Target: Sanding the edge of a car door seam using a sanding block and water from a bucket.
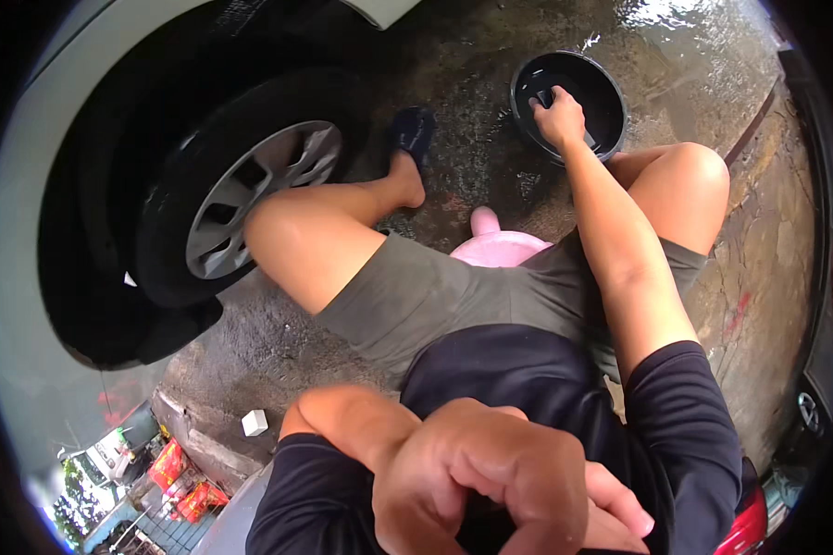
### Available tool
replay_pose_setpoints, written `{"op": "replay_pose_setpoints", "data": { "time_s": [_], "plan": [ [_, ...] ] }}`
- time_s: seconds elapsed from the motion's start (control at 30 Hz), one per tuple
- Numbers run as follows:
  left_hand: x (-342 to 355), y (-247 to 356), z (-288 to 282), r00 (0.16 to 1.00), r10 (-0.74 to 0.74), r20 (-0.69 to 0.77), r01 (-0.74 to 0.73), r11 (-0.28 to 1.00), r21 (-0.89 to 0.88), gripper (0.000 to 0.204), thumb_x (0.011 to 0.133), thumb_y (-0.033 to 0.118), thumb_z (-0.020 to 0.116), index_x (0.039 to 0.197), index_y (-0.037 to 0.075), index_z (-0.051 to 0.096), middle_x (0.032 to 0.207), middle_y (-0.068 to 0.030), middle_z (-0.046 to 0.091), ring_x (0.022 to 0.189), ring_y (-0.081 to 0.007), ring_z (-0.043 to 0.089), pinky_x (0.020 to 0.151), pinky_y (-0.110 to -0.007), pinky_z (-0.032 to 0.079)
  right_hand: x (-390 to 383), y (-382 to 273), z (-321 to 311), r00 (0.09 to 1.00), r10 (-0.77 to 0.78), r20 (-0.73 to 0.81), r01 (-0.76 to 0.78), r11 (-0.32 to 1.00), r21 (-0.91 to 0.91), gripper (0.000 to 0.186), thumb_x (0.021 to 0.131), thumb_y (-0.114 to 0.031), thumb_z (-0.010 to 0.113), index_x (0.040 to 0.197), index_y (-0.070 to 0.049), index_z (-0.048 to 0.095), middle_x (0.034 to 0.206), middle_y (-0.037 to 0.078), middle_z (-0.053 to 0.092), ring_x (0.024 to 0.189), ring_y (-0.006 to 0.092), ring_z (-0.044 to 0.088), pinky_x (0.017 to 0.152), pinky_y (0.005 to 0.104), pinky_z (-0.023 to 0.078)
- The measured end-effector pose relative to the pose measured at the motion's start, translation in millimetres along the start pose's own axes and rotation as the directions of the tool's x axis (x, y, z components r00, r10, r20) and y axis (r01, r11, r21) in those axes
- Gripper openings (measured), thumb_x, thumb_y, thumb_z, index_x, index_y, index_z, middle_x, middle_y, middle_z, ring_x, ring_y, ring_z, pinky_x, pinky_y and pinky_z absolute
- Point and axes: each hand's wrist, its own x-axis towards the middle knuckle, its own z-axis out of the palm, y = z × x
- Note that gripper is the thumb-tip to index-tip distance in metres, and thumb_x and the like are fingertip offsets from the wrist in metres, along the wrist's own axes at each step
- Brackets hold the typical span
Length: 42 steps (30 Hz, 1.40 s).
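Note:
My right hand (562, 118) reaches down into a round black bucket (522, 129) on the wet ground. Its fingers are closed around a dark object (546, 96), whose kind I cannot make out. Part of the bucket's inside lies behind this hand. Close in front of me, my left hand (491, 462) is bent back with its fingers curled into a ring. Whatever these fingers hold, if anything, does not show; only darkness appears within the ring. Between my thighs is a pink plastic thing (500, 248) with a rounded tab, partly covered by my shorts.
A car wheel (264, 199) under a pale fender (14, 305) stands beside my left knee. My foot wears a dark slipper (413, 134). A small white block (254, 423) and red packages (167, 464) lie at lower left. Another dark vehicle (814, 370) edges the right side.

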Motion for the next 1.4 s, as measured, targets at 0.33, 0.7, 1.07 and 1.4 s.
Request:
{"op": "replay_pose_setpoints", "data": {
  "time_s": [0.33, 0.7, 1.07, 1.4],
  "plan": [
    [45.3, 31.7, -34.0, 0.996, 0.077, -0.043, -0.074, 0.995, 0.062, 0.021, 0.092, 0.015, 0.084, 0.098, 0.003, 0.068, 0.08, -0.0091, 0.072, 0.08, -0.0277, 0.075, 0.091, -0.049, 0.055, 24.7, 108.9, 31.4, 0.972, 0.081, 0.218, -0.002, 0.94, -0.341, 0.032, 0.093, -0.011, 0.061, 0.124, -0.005, 0.068, 0.132, 0.023, 0.07, 0.123, 0.0427, 0.068, 0.104, 0.0524, 0.056],
    [105.7, 148.8, -170.4, 0.863, -0.288, -0.416, 0.369, -0.202, 0.907, 0.038, 0.089, 0.024, 0.086, 0.119, 0.004, 0.073, 0.102, -0.0118, 0.079, 0.095, -0.0235, 0.076, 0.085, -0.037, 0.059, 16.4, 26.4, 12.6, 0.991, 0.018, -0.134, -0.007, 0.997, 0.08, 0.018, 0.091, -0.015, 0.073, 0.107, -0.005, 0.072, 0.106, 0.025, 0.075, 0.104, 0.0446, 0.073, 0.089, 0.0534, 0.056],
    [115.4, 121.8, -282.1, 0.789, -0.462, -0.405, -0.104, -0.75, 0.653, 0.051, 0.096, 0.039, 0.074, 0.135, 0.008, 0.065, 0.119, -0.0171, 0.073, 0.116, -0.0353, 0.068, 0.1, -0.049, 0.05, 39.4, 60.6, 11.6, 0.939, 0.069, -0.337, -0.033, 0.993, 0.113, 0.039, 0.092, -0.029, 0.079, 0.122, -0.006, 0.073, 0.116, 0.026, 0.075, 0.113, 0.042, 0.072, 0.098, 0.0492, 0.056],
    [89.8, 111.5, -275.9, 0.507, -0.394, -0.767, 0.53, -0.559, 0.638, 0.059, 0.099, 0.054, 0.067, 0.144, 0.016, 0.063, 0.143, -0.012, 0.064, 0.136, -0.0279, 0.055, 0.113, -0.044, 0.043, -38.4, -307.3, -72.6, 0.844, -0.111, -0.525, 0.535, 0.243, 0.809, 0.025, 0.094, -0.023, 0.084, 0.101, -0.002, 0.072, 0.088, 0.005, 0.074, 0.075, 0.0112, 0.064, 0.069, 0.0317, 0.053]
  ]
}}
